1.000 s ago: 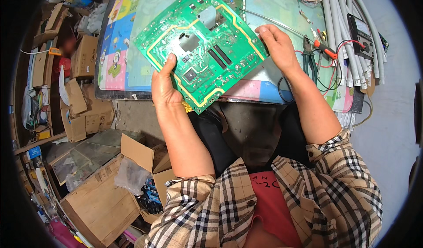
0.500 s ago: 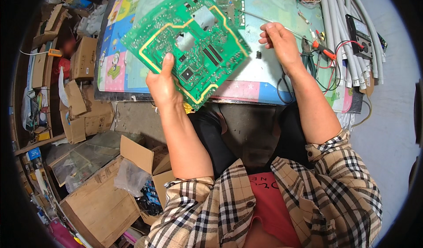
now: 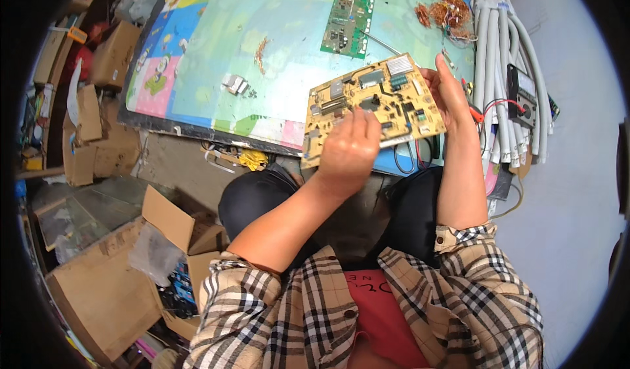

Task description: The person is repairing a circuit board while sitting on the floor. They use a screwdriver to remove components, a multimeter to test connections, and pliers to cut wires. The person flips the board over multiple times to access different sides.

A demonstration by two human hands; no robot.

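Note:
A circuit board (image 3: 420, 110) with its tan, component-covered face up is tilted above the table's near edge. My right hand (image 3: 451, 100) grips its right edge, thumb pointing up and away from me. Over the board's near middle, my left hand (image 3: 352, 143) is closed, fingers curled down among the parts. Its fingertips are partly hidden, so whatever they pinch does not show. Beyond the board lies a narrower green circuit board (image 3: 349, 21), flat on the table, with a screwdriver shaft (image 3: 380, 43) beside it.
Copper wire scraps (image 3: 449, 11) lie at the far right, near grey tubes (image 3: 495, 74) and a multimeter (image 3: 522, 90). Small metal parts (image 3: 235, 85) and a copper strand (image 3: 261, 55) sit on the table mat (image 3: 210, 34). An open cardboard box (image 3: 190, 244) stands at lower left.
The held board has been turned from its green side to its tan side and moved right and nearer. My right hand now holds its edge; my left has shifted onto its face.

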